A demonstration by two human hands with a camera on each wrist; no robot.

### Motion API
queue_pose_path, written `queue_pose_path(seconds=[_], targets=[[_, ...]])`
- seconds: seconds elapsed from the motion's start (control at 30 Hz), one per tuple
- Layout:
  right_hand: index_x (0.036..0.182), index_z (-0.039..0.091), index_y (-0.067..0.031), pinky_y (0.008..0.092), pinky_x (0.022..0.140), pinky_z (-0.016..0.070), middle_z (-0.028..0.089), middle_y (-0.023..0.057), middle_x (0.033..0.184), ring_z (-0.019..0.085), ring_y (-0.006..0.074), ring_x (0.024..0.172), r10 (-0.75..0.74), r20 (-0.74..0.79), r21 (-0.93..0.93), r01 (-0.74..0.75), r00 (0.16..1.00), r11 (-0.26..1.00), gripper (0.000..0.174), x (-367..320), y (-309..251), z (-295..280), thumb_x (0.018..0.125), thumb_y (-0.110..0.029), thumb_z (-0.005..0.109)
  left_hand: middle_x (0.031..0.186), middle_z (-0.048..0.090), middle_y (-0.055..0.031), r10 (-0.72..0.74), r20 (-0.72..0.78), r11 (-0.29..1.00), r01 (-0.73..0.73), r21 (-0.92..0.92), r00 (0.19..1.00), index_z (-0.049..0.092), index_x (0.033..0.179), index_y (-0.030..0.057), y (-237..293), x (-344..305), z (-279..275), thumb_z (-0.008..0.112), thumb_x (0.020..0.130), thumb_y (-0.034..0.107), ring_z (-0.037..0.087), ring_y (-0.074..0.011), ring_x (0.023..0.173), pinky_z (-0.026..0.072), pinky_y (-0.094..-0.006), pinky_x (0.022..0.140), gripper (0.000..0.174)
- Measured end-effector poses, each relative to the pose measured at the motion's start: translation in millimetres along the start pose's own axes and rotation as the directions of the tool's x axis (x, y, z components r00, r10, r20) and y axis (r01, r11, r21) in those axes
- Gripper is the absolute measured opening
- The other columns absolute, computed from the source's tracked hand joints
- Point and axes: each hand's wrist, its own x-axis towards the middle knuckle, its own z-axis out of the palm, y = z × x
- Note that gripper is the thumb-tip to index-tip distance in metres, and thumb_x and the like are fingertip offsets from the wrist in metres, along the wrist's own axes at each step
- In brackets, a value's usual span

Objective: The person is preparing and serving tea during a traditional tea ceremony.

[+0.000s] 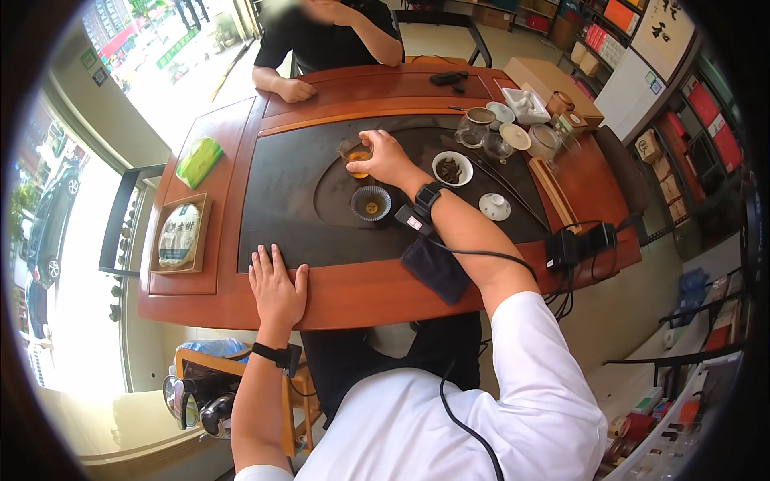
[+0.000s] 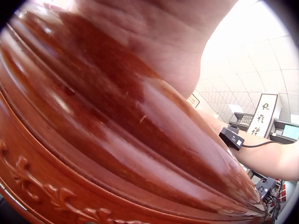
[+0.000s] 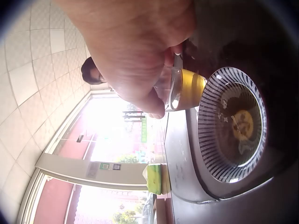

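My right hand (image 1: 388, 159) grips a small glass pitcher (image 3: 189, 89) of amber tea by its upper part, thumb on one side and fingers on the other. Just nearer to me is a blue-and-white ribbed bowl (image 1: 370, 204), with some liquid and a round yellowish motif at its bottom. In the right wrist view the pitcher appears right beside the bowl's rim. My left hand (image 1: 277, 287) rests flat, fingers straight, on the wooden table's near edge and the dark tea tray (image 1: 297, 232). To the right sit a white bowl of wet tea leaves (image 1: 452, 169) and a white lid (image 1: 495, 207).
A folded dark cloth (image 1: 435, 268) lies at the near edge. Glass vessels and cups (image 1: 497, 144) crowd the right back, near wooden strips (image 1: 553, 192) and black adapters (image 1: 563, 250). At left are a boxed tea cake (image 1: 180, 234) and green packet (image 1: 199, 163). A person (image 1: 329, 40) sits opposite.
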Motion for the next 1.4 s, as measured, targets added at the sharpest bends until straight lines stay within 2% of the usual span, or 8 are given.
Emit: queue_pose_path(seconds=[0.27,0.37,0.47,0.63,0.7,0.9,1.07,1.4], targets=[[0.157,0.05,0.0085,0.0458,0.119,0.0485,0.064,0.0281,0.144,0.062,0.04,0.137,-0.001,0.063,-0.066,0.005,0.998,0.998,0.111,-1.0,-6.1,-5.3,0.075,-0.05,0.097,0.175,0.033,-0.0324,-0.005,0.012,1.0,0.005,0.009,1.0,0.039,0.168,-0.0055,0.5,0.0,-1.2,0.053,0.111,0.055,0.027,-0.0462,0.166,0.0165,-0.054,0.136,0.085],[0.156,0.051,0.0085,0.0461,0.12,0.047,0.062,0.0293,0.146,0.059,0.0424,0.14,-0.019,-0.006,-0.09,0.018,1.0,0.996,0.103,-8.4,-10.7,-12.4,0.082,-0.05,0.093,0.176,0.033,-0.0321,-0.006,0.017,1.0,0.006,0.015,1.0,0.039,0.169,-0.0051,-0.2,-0.9,-1.4,0.053,0.111,0.055,0.026,-0.0459,0.166,0.016,-0.0535,0.137,0.085],[0.143,0.065,0.0033,0.0443,0.104,0.0569,0.069,0.0228,0.135,0.071,0.0365,0.12,-0.19,-0.143,-0.201,0.159,0.971,0.967,0.069,-24.1,-15.0,-43.8,0.094,-0.041,0.086,0.176,0.033,-0.0318,-0.008,0.023,1.0,0.007,0.019,1.0,0.038,0.169,-0.0049,0.3,0.0,-2.4,0.052,0.112,0.056,0.026,-0.0458,0.166,0.0156,-0.0531,0.137,0.085],[0.105,0.08,-0.0043,0.0492,0.088,0.0593,0.077,0.0175,0.106,0.075,0.0379,0.099,0.074,0.059,-0.208,-0.06,0.996,0.976,0.022,-121.5,-80.9,-124.0,0.099,-0.025,0.075,0.177,0.031,-0.031,-0.015,0.042,0.999,0.014,0.028,0.999,0.037,0.17,-0.004,-0.3,-0.6,-2.0,0.05,0.112,0.057,0.024,-0.0453,0.167,0.015,-0.0527,0.137,0.085],[0.106,0.079,-0.0043,0.0491,0.09,0.0592,0.075,0.0177,0.106,0.074,0.0379,0.103,0.088,0.209,-0.41,0.005,0.974,0.912,0.024,-175.5,-73.0,-124.2,0.097,-0.027,0.077,0.178,0.03,-0.0306,-0.021,0.053,0.999,0.02,0.026,0.998,0.036,0.17,-0.0035,0.6,-0.6,-3.0,0.049,0.113,0.058,0.023,-0.0451,0.167,0.0145,-0.0527,0.137,0.085],[0.113,0.074,-0.0044,0.0485,0.094,0.0575,0.068,0.0144,0.111,0.067,0.036,0.11,-0.147,0.107,-0.516,0.181,0.983,0.837,0.028,-282.4,-69.2,-113.5,0.092,-0.021,0.082,0.178,0.03,-0.0304,-0.027,0.066,0.999,0.025,0.044,0.997,0.035,0.171,-0.0028,-1.1,1.0,-1.2,0.049,0.113,0.058,0.022,-0.0444,0.168,0.0153,-0.0529,0.137,0.085],[0.119,0.074,-0.0036,0.0464,0.094,0.0575,0.071,0.015,0.108,0.07,0.0369,0.106,0.05,-0.074,-0.579,-0.084,0.996,0.811,0.028,-273.1,-45.6,-123.6,0.097,-0.021,0.079,0.178,0.031,-0.0286,-0.011,0.048,0.997,0.007,0.08,0.999,0.036,0.171,0.0004,-5.3,0.9,4.8,0.048,0.113,0.058,0.025,-0.0444,0.167,0.0178,-0.0522,0.136,0.083],[0.104,0.072,-0.0042,0.0472,0.088,0.0611,0.071,0.0183,0.105,0.073,0.0367,0.102,0.111,-0.062,-0.601,-0.125,0.992,0.789,0.021,-234.6,-20.7,-108.8,0.097,-0.023,0.077,0.178,0.031,-0.0298,-0.016,0.047,0.999,0.013,0.049,0.999,0.036,0.171,-0.0012,-5.6,0.8,4.5,0.048,0.113,0.06,0.024,-0.0444,0.167,0.0169,-0.0531,0.136,0.085]])
